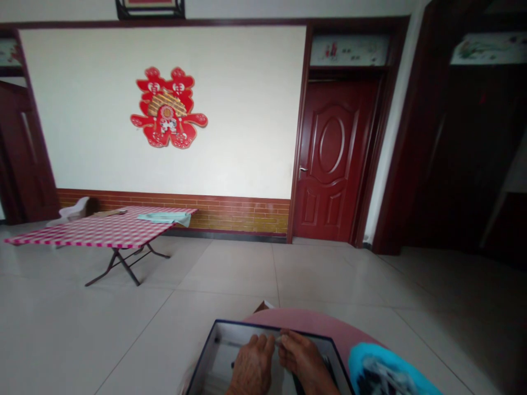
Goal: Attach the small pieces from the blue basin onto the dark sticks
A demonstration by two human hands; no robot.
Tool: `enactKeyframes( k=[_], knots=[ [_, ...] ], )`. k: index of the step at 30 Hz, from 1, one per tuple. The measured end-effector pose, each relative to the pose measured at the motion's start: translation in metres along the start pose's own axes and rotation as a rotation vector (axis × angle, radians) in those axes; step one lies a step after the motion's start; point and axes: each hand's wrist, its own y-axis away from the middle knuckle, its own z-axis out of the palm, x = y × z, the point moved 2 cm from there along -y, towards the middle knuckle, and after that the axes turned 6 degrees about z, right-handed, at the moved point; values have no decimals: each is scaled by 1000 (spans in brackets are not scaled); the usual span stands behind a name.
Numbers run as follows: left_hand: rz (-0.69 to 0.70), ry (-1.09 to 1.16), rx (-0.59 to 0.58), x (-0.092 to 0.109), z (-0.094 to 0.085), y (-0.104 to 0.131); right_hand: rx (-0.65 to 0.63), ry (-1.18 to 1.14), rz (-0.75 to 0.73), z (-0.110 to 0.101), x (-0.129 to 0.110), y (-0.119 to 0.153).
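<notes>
Both hands are over a shallow dark-rimmed box (208,351) with a pale inside, near the bottom of the head view. My left hand (253,365) has its fingers curled, back of the hand upward. Close beside it, my right hand (302,356) pinches something small and pale (278,340) between thumb and fingers. The fingertips of both hands nearly meet there. Whether the left fingers also grip the small piece is hidden. Dark items lie in the box, partly covered by the hands, too unclear to name.
The box rests on a round pink table (304,317). At the right stands a bright blue container (370,354) with dark and whitish contents. Farther off are a folding table with a checked cloth (102,230), a white chair (76,209) and a red door (329,159).
</notes>
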Motion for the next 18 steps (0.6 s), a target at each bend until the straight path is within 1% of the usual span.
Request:
enactKeyframes(
  k=[9,15,18],
  knots=[
    [-23,26,-23,2,1,0,-55,-21,10,-5,9,-6],
    [-23,28,-88,-3,-6,-3,45,-57,31,-3,8,-8],
    [-39,37,-26,-6,-5,-1,83,-103,-15,-1,5,-8]
  ],
)
